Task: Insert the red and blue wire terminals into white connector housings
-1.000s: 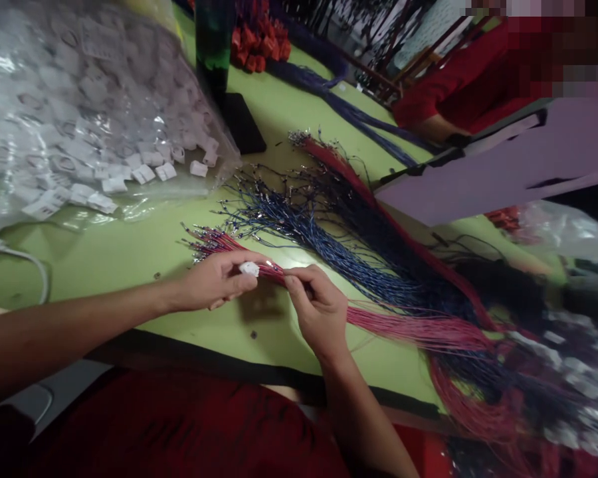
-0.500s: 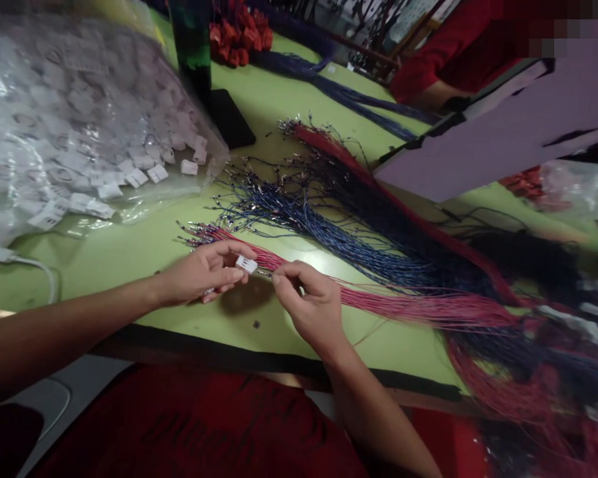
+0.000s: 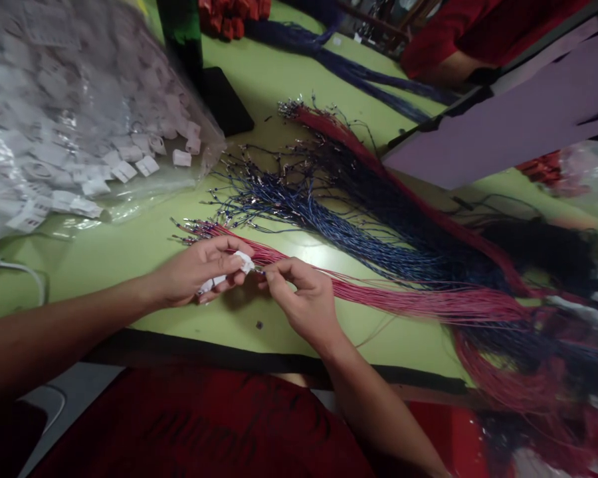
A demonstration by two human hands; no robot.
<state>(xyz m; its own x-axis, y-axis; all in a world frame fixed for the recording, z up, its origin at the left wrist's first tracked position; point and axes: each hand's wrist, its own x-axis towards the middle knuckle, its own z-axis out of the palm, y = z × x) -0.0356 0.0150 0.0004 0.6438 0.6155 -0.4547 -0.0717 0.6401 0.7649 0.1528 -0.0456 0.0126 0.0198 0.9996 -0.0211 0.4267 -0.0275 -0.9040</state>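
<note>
White connector pinched in left hand, right hand touching it

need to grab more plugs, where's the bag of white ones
In the head view the clear bag of white plugs lies on the green table at upper left, beyond the left hand, beside the dark bottle.

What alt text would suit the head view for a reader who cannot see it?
Over a green table, the left hand pinches a small white connector while the right hand holds a wire end at it, above a bundle of pink wires. Blue wires lie beyond, with a clear bag of white connectors at left.
</note>
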